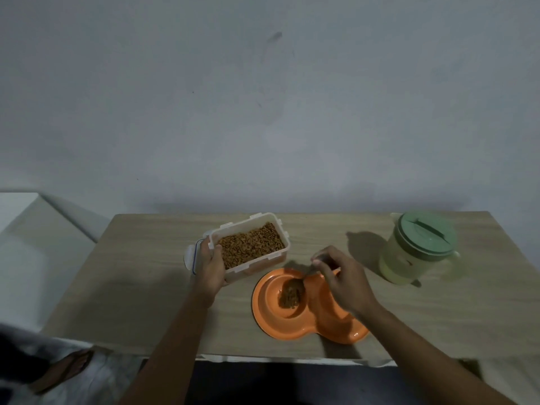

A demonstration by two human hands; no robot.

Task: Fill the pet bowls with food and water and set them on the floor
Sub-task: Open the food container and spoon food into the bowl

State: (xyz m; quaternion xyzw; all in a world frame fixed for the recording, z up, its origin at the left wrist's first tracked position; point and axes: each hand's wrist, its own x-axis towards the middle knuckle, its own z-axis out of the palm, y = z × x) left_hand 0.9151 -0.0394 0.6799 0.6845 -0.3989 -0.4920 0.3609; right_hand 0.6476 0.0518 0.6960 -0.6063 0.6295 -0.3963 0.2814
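Right fingers (325, 257) pinch spoon (306, 275) over wooden table (146, 273) (grey wall (263, 112)).

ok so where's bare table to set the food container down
Widest bare patch: table left of the food container and left hand. Also front right, in front of the pitcher. Crowded mid-table around the orange bowl and right hand.

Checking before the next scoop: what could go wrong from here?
The spoon in the right hand tips kibble into the left well of the orange bowl; pieces may bounce onto the table. The left hand holds the open container by one end, so it might spill. That bowl sits near the table's front edge; a nudge could drop it.
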